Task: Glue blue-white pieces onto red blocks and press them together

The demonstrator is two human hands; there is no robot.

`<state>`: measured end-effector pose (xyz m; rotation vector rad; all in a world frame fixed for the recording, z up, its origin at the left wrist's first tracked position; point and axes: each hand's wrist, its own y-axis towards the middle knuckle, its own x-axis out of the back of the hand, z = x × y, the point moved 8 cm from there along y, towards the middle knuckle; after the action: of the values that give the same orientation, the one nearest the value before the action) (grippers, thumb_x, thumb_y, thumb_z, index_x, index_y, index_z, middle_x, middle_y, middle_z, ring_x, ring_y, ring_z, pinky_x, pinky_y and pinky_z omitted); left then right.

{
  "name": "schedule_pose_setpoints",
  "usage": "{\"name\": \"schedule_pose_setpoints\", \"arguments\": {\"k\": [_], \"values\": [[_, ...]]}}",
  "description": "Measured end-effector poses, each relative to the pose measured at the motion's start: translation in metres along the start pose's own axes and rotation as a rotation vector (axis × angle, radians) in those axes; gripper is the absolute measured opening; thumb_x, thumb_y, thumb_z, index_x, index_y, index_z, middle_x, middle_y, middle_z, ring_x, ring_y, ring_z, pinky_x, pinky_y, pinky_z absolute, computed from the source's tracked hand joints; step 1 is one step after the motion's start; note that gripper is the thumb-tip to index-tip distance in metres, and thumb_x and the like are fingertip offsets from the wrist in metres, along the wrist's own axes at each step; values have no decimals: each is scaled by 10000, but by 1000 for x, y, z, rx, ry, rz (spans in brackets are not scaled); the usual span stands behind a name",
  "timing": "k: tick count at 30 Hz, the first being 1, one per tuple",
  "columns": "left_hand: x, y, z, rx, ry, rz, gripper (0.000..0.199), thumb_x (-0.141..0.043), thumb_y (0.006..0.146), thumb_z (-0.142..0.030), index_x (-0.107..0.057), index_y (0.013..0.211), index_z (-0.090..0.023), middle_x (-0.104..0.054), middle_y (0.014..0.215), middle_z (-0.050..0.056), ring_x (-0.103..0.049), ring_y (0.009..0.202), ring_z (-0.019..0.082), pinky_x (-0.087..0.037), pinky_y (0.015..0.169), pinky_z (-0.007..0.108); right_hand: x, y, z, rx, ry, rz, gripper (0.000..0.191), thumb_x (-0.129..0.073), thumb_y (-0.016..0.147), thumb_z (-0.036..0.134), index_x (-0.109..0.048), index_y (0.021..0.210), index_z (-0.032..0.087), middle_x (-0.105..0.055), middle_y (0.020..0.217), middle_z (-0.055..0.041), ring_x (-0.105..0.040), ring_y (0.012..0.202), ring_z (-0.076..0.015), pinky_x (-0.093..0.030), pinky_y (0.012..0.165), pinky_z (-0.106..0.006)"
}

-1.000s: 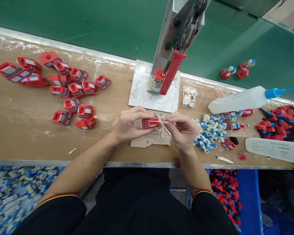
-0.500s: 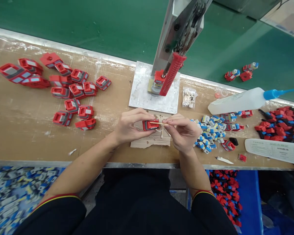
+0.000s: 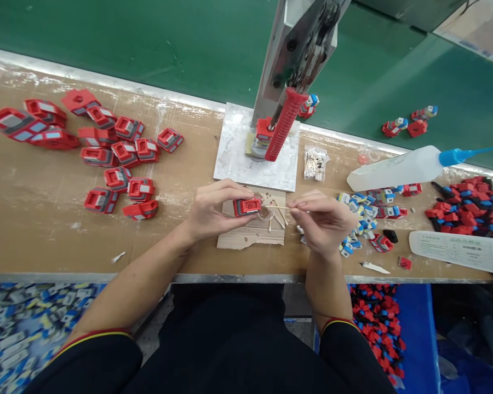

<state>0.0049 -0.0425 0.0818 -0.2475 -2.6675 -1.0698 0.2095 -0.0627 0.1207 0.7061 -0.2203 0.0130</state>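
Note:
Between the thumb and fingers of my left hand [image 3: 213, 210] is a red and grey plastic toy vehicle part [image 3: 247, 206], its recessed side facing up. My right hand [image 3: 326, 219] pinches a thin cotton swab [image 3: 280, 207], which points left over a small clear ring-shaped dish. The swab's tip is apart from the red part. Under both lies a torn piece of cardboard [image 3: 250, 239], with several loose swabs [image 3: 278, 221] on it.
A lever press with a red handle [image 3: 285, 126] stands on a metal plate [image 3: 230, 148] ahead. Red parts [image 3: 125, 153] lie left. At right are blue-white pieces [image 3: 359, 216], a squeeze bottle [image 3: 398, 168], a bag of swabs [image 3: 315, 163] and a red-black pile [image 3: 468, 205].
My right hand has drawn the swab back to the right, off the red part. The left hand and its part have shifted slightly left. More red-and-blue pieces show behind the press.

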Motion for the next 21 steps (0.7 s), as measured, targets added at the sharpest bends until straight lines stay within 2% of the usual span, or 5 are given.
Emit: {"name": "schedule_pose_setpoints", "arguments": {"k": [6,11,14,18,21], "values": [[7,-4,16,72,10,-22,353,-920,800,-315,-763,1098,-209,-836,978,72,-804,846,191,-671,790,315,-25,-7,-27,-56,-209,511,107,-736,940,161,-768,883,246,-832,816,-15,-773,733,-160,-602,671,-273],[8,-4,16,50,0,-33,311,-928,787,-301,-760,1032,-209,-837,972,60,-814,875,202,-682,798,325,-37,-14,-34,-33,-181,606,131,-711,956,158,-758,866,239,-836,833,-19,-776,773,-159,-594,712,-272],[4,-2,14,81,-21,-1,271,-913,807,-307,-767,1017,-218,-840,980,61,-814,885,207,-688,816,342,-22,-7,-32,-100,-152,470,101,-739,940,178,-759,868,245,-825,807,-13,-762,724,-154,-578,648,-277],[-2,-2,8,67,-45,23,254,-909,815,-295,-763,1003,-205,-839,946,58,-813,853,193,-682,783,313,4,2,-22,-100,19,28,95,-803,914,281,-744,843,261,-804,751,-2,-758,674,-164,-571,579,-303],[-4,-3,4,33,-67,13,271,-911,819,-281,-762,1031,-200,-841,953,65,-815,850,186,-676,776,293,-4,-1,-19,-87,90,-91,168,-821,907,370,-726,815,267,-794,726,2,-759,648,-165,-595,566,-312]]}}
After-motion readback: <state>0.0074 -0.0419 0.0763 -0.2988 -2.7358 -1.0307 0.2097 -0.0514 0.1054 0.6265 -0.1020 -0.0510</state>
